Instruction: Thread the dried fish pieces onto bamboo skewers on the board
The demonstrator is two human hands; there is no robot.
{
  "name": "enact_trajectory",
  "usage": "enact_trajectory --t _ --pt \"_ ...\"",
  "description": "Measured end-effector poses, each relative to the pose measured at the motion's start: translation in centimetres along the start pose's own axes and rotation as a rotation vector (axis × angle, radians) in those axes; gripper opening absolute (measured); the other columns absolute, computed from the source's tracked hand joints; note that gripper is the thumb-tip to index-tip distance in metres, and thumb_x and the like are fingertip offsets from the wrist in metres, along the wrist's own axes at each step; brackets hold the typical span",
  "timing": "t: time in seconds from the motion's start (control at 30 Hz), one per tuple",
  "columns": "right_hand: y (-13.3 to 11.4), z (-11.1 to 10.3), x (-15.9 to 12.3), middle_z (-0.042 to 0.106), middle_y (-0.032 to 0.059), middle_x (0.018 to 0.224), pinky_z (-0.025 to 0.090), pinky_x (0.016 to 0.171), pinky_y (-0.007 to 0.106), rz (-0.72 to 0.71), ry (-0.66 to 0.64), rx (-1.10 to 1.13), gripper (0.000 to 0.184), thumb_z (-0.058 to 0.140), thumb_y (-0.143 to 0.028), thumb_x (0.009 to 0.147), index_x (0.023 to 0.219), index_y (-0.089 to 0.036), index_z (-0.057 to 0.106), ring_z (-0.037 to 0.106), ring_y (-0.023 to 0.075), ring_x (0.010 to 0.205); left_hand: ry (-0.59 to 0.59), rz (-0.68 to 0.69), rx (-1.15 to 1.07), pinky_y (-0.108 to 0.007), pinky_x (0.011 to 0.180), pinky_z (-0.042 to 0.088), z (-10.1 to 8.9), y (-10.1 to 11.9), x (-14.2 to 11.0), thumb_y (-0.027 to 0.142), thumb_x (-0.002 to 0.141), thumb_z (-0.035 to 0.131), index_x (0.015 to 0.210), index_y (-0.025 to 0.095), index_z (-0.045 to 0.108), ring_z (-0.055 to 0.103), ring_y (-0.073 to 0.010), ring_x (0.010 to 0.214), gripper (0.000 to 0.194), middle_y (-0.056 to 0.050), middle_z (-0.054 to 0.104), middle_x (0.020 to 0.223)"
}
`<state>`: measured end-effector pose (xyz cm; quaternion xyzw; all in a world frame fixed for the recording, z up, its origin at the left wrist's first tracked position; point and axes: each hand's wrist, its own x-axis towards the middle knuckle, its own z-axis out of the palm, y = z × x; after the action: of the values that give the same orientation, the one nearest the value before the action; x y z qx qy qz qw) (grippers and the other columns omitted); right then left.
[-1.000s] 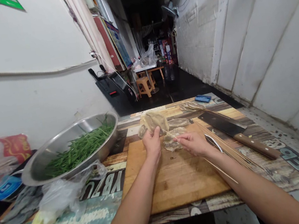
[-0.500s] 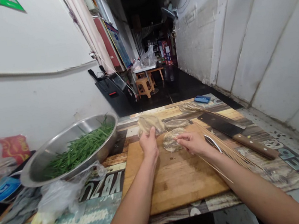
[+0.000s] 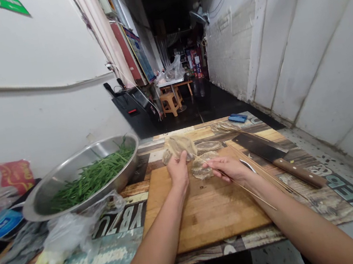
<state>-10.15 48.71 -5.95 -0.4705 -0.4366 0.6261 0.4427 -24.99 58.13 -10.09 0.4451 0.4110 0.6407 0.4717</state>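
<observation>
My left hand (image 3: 178,170) is closed on a thin, tan, wrinkled sheet of food (image 3: 180,145), held up over the far edge of the wooden cutting board (image 3: 209,211). My right hand (image 3: 227,167) pinches a bamboo skewer (image 3: 238,180) whose tip points at the sheet. Another tan piece (image 3: 202,169) lies on the board between my hands, and one more (image 3: 210,146) lies just beyond it.
A steel bowl (image 3: 69,172) of green stalks stands at the left, with plastic bags (image 3: 71,231) in front of it. A cleaver (image 3: 277,158) and a bundle of skewers (image 3: 266,173) lie right of the board. A blue object (image 3: 237,118) sits at the table's far edge.
My left hand lowered the sheet toward the board, then raised it again. My right hand's skewer now points its tip at the sheet.
</observation>
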Motion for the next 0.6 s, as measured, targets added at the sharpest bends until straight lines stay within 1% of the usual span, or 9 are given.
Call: enact_trajectory --t 0.1,0.23,0.4,0.5,0.6 --pt "0.1 -0.1 0.1 0.045 -0.0091 0.044 0.015 0.029 0.015 -0.008 -0.011 -0.003 0.034 0.058 -0.038 0.076 0.096 -0.011 0.064 0.029 0.0018 0.028 -0.062 -0.033 -0.045 -0.028 0.07 0.048 0.4 0.2 -0.4 0.04 0.063 0.073 0.086 0.011 0.066 0.061 -0.0152 0.071 0.038 -0.007 0.069 0.083" --pt "0.3 0.0 0.1 0.044 -0.0096 0.043 0.017 0.029 0.015 -0.022 0.024 -0.032 0.036 0.058 -0.038 0.076 0.098 -0.011 0.065 0.029 0.0018 0.029 -0.122 -0.076 -0.073 -0.026 0.067 0.047 0.5 0.4 -0.7 0.04 0.061 0.074 0.084 0.012 0.066 0.061 -0.0141 0.069 0.037 -0.006 0.068 0.08" --pt "0.3 0.3 0.0 0.044 -0.0094 0.044 0.019 0.03 0.015 -0.049 0.077 -0.066 0.036 0.059 -0.036 0.074 0.098 -0.01 0.066 0.03 0.0024 0.032 -0.147 -0.166 -0.162 -0.025 0.064 0.046 0.7 1.1 -1.0 0.04 0.055 0.078 0.082 0.013 0.065 0.061 -0.0146 0.07 0.041 -0.005 0.069 0.081" --pt "0.4 0.3 0.1 0.044 -0.0094 0.044 0.021 0.029 0.015 -0.06 0.091 -0.082 0.036 0.059 -0.035 0.074 0.098 -0.01 0.067 0.031 0.0026 0.032 -0.156 -0.217 -0.211 -0.026 0.064 0.047 0.9 1.5 -1.1 0.039 0.05 0.081 0.082 0.014 0.064 0.062 -0.0152 0.071 0.044 -0.004 0.069 0.08" --pt "0.6 0.3 0.2 0.044 -0.0094 0.045 0.023 0.03 0.015 -0.068 0.101 -0.089 0.035 0.06 -0.035 0.074 0.098 -0.011 0.067 0.032 0.0025 0.033 -0.167 -0.244 -0.221 -0.026 0.065 0.046 1.0 1.7 -1.1 0.039 0.05 0.081 0.08 0.015 0.064 0.062 -0.0146 0.071 0.042 -0.003 0.068 0.078"
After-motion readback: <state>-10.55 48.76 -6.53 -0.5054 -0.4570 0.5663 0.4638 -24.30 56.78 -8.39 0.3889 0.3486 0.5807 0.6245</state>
